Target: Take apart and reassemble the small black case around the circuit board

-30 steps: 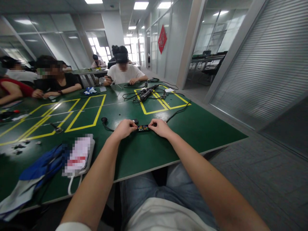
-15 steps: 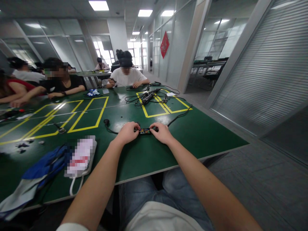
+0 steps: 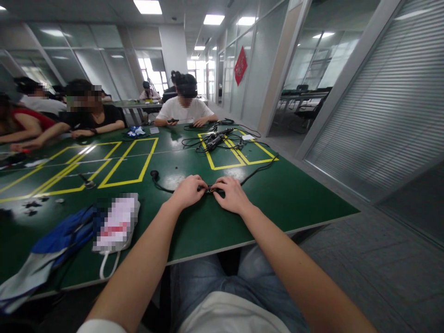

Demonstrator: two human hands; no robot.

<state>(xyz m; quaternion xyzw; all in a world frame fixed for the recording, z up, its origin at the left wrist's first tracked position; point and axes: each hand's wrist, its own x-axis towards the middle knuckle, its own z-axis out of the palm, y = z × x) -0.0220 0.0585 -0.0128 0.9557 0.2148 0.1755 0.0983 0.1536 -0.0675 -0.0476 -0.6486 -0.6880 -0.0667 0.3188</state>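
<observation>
Both hands meet at a small black block with orange ring-shaped details [image 3: 210, 190], close above the green table [image 3: 277, 203]. My left hand [image 3: 189, 190] is closed, thumb and fingers pinching the block's left end. At the right end, the fingers of my right hand [image 3: 231, 193] are bent around it. Most of the block is hidden behind the fingertips. A black cord [image 3: 163, 187] with a round black end piece [image 3: 154, 175] lies left of my left hand. Another black cable [image 3: 258, 170] runs off to the right behind my right hand.
Blue and grey gloves [image 3: 62, 236] and a white pouch-like item [image 3: 120, 222] lie at left. Small black parts [image 3: 31, 207] sit farther left. A tangle of cables and black tools [image 3: 217, 139] lies ahead on yellow-taped rectangles. A co-worker [image 3: 185, 106] sits across the table.
My hands have drawn closer together over the block, and their fingers now cover more of it. The co-worker opposite has lowered a hand holding a dark object.
</observation>
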